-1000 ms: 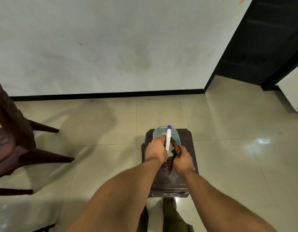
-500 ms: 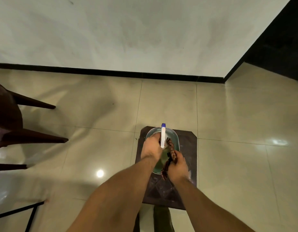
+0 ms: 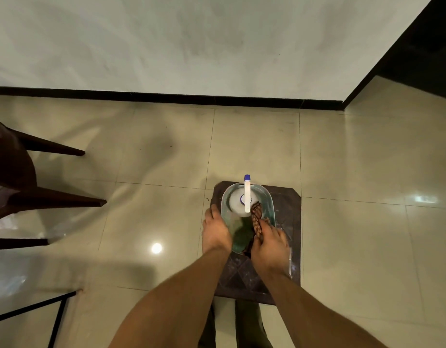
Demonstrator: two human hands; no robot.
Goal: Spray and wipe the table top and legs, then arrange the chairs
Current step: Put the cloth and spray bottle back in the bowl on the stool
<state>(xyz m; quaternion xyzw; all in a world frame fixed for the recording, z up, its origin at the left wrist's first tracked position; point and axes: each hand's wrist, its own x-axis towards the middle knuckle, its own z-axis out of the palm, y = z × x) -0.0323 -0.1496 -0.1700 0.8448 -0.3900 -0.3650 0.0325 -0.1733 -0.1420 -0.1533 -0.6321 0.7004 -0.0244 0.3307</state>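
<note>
My right hand [image 3: 268, 244] has its fingers curled tight round the patterned cloth [image 3: 257, 219], bunched at the right edge of the clear tub [image 3: 224, 197]. My left hand [image 3: 215, 232] lies against the tub's left wall, and I cannot tell whether those fingers hook the rim or merely rest on it. The spray bottle [image 3: 247, 194] stands upright inside the tub, nozzle pointing away from me. The tub sits on the small dark bench [image 3: 287, 204], toward its far-left part. I judge the wiping is not yet under way, since the 2 tools are both at the tub. The main risk is the tub itself. It looks light and sits near the bench's edge, so a tug on the cloth or a nudge from my left hand could slide it onto the tiled floor [image 3: 154, 172] and tip the bottle. The cloth's end seems to touch the bottle's neck, so lifting it quickly could drag the bottle over. The chair [image 3: 53, 200] stands well apart to my left.
</note>
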